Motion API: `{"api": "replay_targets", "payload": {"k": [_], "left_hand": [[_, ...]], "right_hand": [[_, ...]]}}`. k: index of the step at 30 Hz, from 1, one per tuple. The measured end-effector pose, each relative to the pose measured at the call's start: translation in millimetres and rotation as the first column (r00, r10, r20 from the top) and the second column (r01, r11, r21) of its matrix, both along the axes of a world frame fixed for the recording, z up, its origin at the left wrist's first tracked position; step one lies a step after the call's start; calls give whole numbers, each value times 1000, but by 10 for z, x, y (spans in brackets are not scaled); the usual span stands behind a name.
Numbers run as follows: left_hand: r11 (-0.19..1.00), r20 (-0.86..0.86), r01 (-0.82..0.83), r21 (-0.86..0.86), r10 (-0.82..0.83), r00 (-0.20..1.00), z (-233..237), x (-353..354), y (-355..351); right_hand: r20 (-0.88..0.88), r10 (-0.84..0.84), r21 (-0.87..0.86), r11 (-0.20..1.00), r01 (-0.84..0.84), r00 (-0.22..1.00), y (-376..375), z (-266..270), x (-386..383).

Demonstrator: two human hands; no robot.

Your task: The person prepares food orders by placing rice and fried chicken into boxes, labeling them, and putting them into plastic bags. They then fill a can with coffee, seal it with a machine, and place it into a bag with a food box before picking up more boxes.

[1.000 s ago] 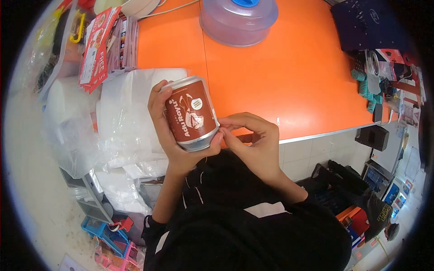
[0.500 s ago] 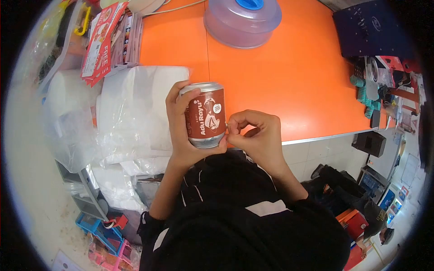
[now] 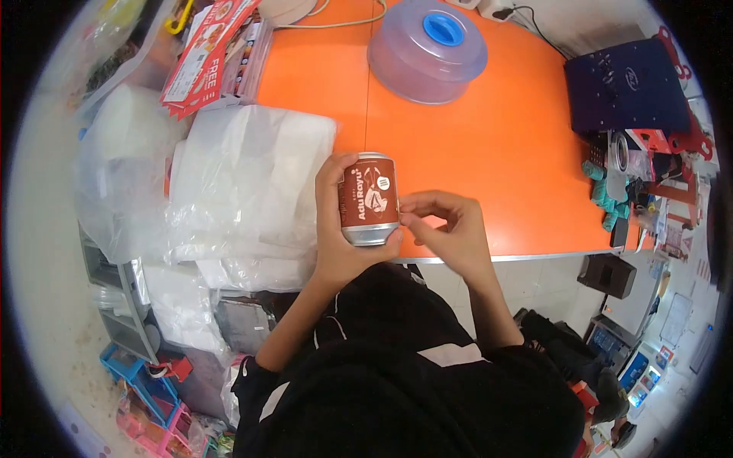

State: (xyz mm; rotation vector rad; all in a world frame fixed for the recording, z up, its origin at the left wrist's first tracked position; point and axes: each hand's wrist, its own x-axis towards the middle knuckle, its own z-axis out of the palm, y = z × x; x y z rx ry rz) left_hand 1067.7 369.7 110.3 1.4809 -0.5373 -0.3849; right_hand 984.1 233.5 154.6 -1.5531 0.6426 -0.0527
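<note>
A silver drink can [image 3: 369,200] with a brown "Adu Rayu" label is held above the front edge of the orange table. My left hand [image 3: 336,240] wraps round its left side, with the thumb by the base and a fingertip near the top rim. The label faces up at me, its lettering running sideways. Close by the can's right side is my right hand [image 3: 452,229], thumb and index finger pinched together at the label's edge. Whatever lies between those fingertips is too small to make out.
White plastic bags [image 3: 248,183] are piled at left, with red leaflets [image 3: 210,61] behind. A clear purple round container [image 3: 427,57] with a blue cap stands on the orange table [image 3: 511,191]. A dark blue box [image 3: 626,88] is at far right.
The view has shifted, so the table and its items sit further right or lower. My left index finger has drawn back off the label toward the rim. My right hand stays by the can's side.
</note>
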Motion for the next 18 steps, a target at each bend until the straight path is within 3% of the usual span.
{"api": "replay_targets", "payload": {"k": [2,4,6,8,9,11,12,13,14,15,16,17,18], "left_hand": [[998,74,-62,14,61,995,15,-19,-27],[1000,217,-13,0,12,976,27,-1,-19],[994,158,92,-51,-83,984,12,18,8],[993,149,53,-105,-37,988,-82,-55,-11],[987,111,66,-145,-50,993,-66,-85,25],[976,110,47,-211,-24,994,-126,-150,25],[973,137,27,-231,5,991,-178,-140,-16],[968,25,18,-248,-12,1000,-203,-154,-20],[958,-89,26,-287,-54,995,-194,-183,-18],[958,-81,-50,-284,28,996,-168,-209,29],[948,-172,-4,-319,-54,984,-115,-220,79],[928,-256,52,-370,-156,954,-55,-229,134],[925,-247,21,-379,-123,961,31,-269,207]], "right_hand": [[-47,7,-85,996,-11,999,46,28,-53],[-74,6,-197,980,-20,997,82,45,-71],[-18,48,-269,962,-51,999,56,1,-132],[-65,56,-282,957,-72,996,21,0,-150],[34,106,-342,935,-88,994,-12,-68,-156],[33,188,-411,898,-158,982,-180,-228,-186],[57,190,-506,852,-136,980,-201,-237,-102],[109,272,-652,745,-137,956,-136,-220,-9],[107,244,-745,662,-85,964,-213,-295,46],[121,202,-826,564,-14,972,-365,-419,111],[128,262,-825,563,-44,956,-495,-536,173],[-111,110,-856,494,-151,988,-649,-653,211],[-323,-78,-863,433,-259,943,-858,-785,202]]}}
